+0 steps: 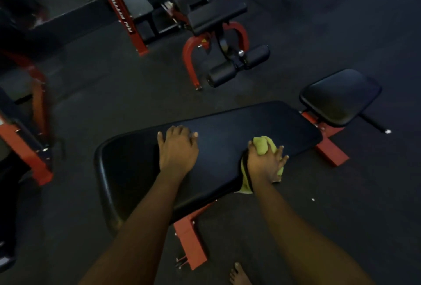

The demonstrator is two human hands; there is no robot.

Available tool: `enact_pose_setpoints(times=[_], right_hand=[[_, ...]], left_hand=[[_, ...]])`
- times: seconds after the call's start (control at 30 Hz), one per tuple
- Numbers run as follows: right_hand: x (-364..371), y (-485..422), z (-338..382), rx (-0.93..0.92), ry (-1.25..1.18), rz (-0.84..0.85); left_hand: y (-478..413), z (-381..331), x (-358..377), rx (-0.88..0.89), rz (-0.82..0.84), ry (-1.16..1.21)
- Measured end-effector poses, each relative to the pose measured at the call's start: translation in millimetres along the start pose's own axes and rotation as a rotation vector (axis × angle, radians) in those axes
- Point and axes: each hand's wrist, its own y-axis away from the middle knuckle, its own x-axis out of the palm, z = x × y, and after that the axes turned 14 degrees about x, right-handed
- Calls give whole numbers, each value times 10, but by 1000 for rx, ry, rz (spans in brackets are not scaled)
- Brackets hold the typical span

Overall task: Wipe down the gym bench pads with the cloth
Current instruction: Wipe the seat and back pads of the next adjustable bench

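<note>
Dim gym interior: dark rubber floor (114, 93); red-framed roller-pad machine (219, 44) at 12 o'clock; red steel frame (25, 148) at 9 o'clock.

Gym, free-weights area. At centre a long black padded flat bench (227, 125) on a red steel frame (190, 241), with a small rounded black seat pad (339, 95) at 2 o'clock. At 12 o'clock a second black-padded bench (216, 16) on red curved legs, with black foam leg rollers (222, 72). At 11 o'clock a red steel upright with white lettering (118, 9). At 9 o'clock more red machine frame (25, 150), blurred. Dark rubber flooring (114, 98) all round.
</note>
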Motion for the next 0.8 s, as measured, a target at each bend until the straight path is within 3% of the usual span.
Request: enact_pose_setpoints(times=[0.27,0.5,0.8], right_hand=[[239,-3,-257,141,-362,-4],[86,-988,-187,228,-409,-76],[-285,-2530,-89,267,-370,-128]], left_hand=[[-860,-282,478,119,209,-59],[-1484,-536,899,109,367,-134],[-2165,-996,1446,26,423,-152]])
